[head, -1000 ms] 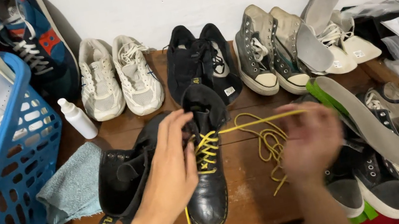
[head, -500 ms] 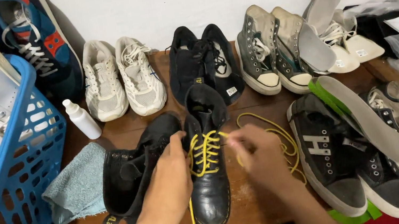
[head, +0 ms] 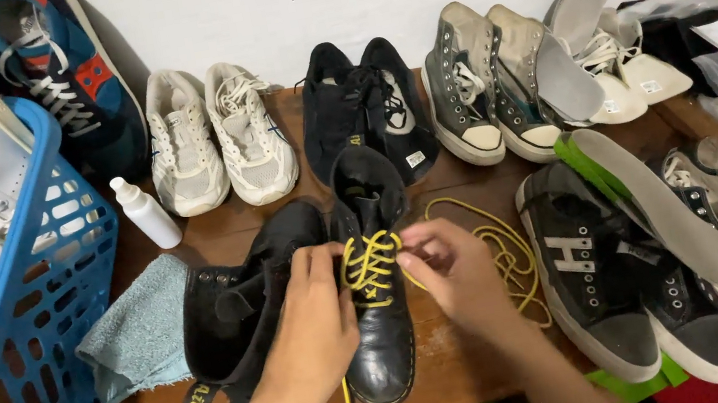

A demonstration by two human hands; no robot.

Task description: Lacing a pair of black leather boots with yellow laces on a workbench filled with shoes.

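A black leather boot (head: 387,343) stands upright on the wooden table (head: 466,378), toe toward me, with a yellow lace (head: 370,266) threaded through its eyelets. My left hand (head: 312,326) grips the boot's left side at the eyelets. My right hand (head: 451,272) pinches the yellow lace at the right eyelets; the loose end lies coiled (head: 504,255) on the table to the right. A second black boot (head: 241,309) lies on its side just left, partly behind my left hand.
A blue plastic basket (head: 25,354) holding white sneakers fills the left. A teal cloth (head: 133,332) and white bottle (head: 145,211) lie nearby. Rows of shoes line the back wall; black sneakers (head: 616,285) and grey insoles (head: 673,217) crowd the right.
My right hand, which had pulled the lace out to the right, has come back to the boot's eyelets. The lace has gone slack and coiled on the table.
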